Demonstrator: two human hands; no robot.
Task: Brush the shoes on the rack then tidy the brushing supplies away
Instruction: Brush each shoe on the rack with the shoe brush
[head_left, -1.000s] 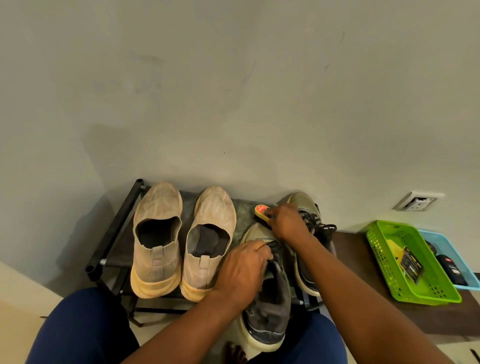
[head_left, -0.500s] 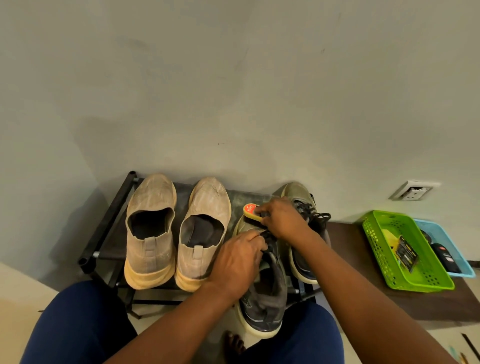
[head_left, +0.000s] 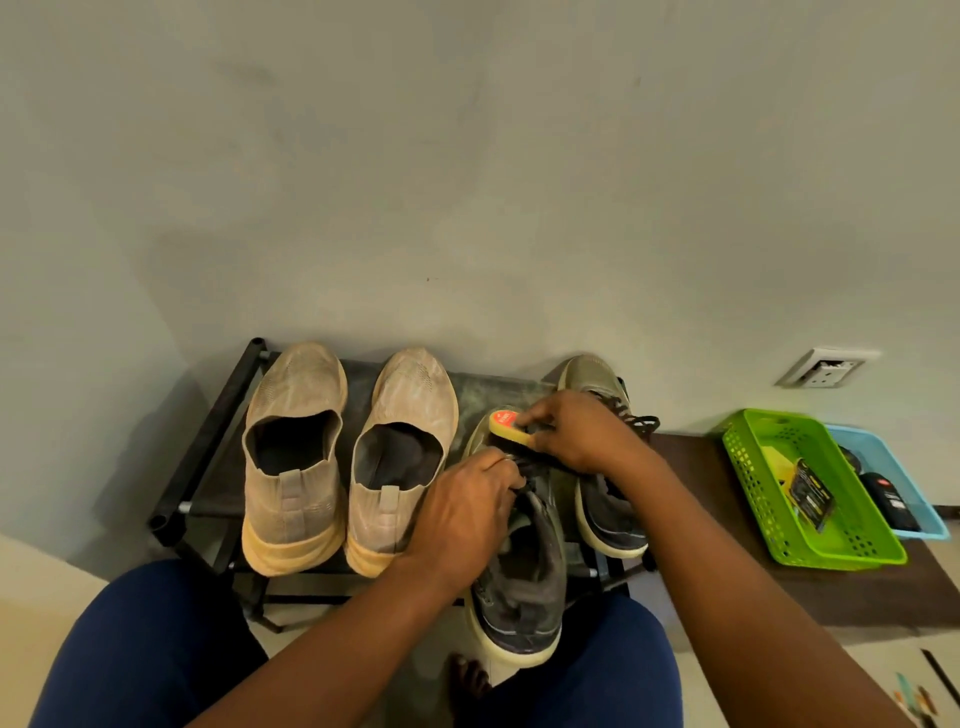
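The brush (head_left: 511, 427), a small yellow block with a red label on its back, sits just right of frame centre on the toe of the grey sneaker (head_left: 522, 566), so the brushing step looks to be under way on this shoe. The right hand (head_left: 582, 431) grasps the brush from its right end, fingers curled round it. The left hand (head_left: 467, 514) clutches the sneaker at the tongue and laces, steadying it. Next, I judge, short strokes along the toe, with the left hand bracing the shoe, since its heel overhangs the front of the rack (head_left: 208, 457). The sneaker has a soft, worn fabric upper and a pale rubber sole; its mate (head_left: 605, 499) lies just to the right, laces loose. Left of them stand two beige slip-ons (head_left: 296, 457) of knitted mesh with thick tan soles, dusty-looking. The rack is black tubing with a dark cloth shelf. At right, on a dark brown surface, a perforated green plastic basket (head_left: 748, 467) holds a packet, beside a blue tray (head_left: 924, 525): likely where supplies go later.
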